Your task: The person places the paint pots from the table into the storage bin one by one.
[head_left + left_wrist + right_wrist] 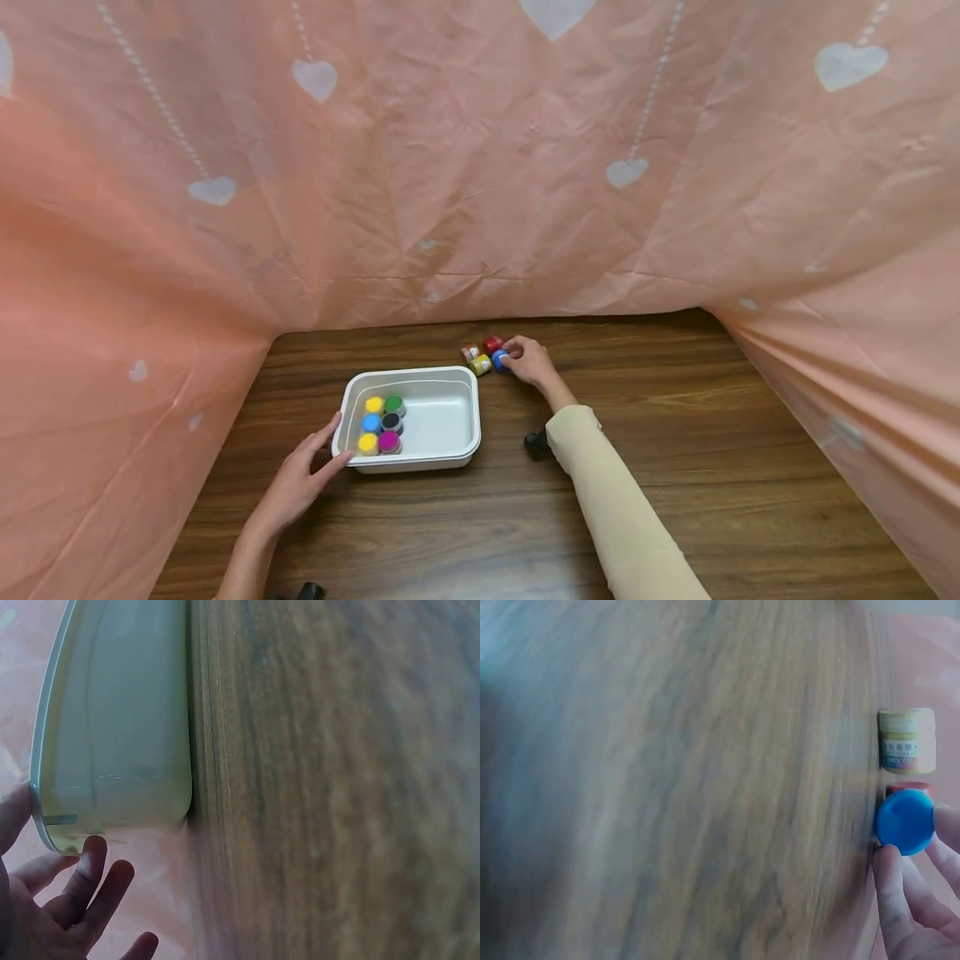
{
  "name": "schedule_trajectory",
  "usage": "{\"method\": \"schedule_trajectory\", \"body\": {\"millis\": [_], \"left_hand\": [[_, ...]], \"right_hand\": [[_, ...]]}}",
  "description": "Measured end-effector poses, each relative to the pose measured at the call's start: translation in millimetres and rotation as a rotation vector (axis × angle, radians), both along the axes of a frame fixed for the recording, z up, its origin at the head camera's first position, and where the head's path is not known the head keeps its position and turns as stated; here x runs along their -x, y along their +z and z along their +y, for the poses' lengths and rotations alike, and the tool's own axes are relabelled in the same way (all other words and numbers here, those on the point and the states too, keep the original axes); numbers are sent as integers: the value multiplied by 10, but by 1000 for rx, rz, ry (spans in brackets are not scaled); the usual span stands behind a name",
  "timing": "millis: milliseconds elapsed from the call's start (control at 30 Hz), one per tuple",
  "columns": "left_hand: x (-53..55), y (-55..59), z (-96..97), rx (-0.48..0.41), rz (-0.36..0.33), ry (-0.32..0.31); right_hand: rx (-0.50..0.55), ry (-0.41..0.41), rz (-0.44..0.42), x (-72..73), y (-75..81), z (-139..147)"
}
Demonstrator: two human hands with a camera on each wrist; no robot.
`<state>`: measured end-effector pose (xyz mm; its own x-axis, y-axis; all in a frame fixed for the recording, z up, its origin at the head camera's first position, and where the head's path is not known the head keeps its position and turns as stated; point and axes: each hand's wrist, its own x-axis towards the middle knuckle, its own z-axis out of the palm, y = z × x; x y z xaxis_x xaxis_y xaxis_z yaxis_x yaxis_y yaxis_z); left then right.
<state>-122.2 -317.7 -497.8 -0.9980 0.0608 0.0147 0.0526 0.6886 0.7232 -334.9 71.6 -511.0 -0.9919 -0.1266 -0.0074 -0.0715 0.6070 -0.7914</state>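
Note:
My right hand pinches a small blue paint jar between thumb and fingers, on the table beyond the tray's right back corner. Close by it lie a red jar, a yellow jar and a brownish-orange jar. A white rectangular tray stands left of them. Several jars with coloured lids, among them a green one and a magenta one, fill its left end in two columns. Against the tray's left front corner rests my left hand, thumb and loosely extended fingers touching the rim.
Under everything is a dark wood-grain table. A pink cloth with white hearts hangs behind the table and along both sides. A small black object shows beside the right sleeve.

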Motion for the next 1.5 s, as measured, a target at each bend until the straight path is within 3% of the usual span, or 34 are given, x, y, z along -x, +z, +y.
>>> {"method": "schedule_trajectory", "body": {"millis": [733,1200,1500], "left_hand": [[2,26,3,1,-31,-1],[-8,42,1,-4,-62,-1],[12,28,-17,-6,-78,-10]], "right_hand": [[131,54,-133,-142,74,242],[131,86,-157,-188,95,301],[177,122,-159,-206,194,282]]}}
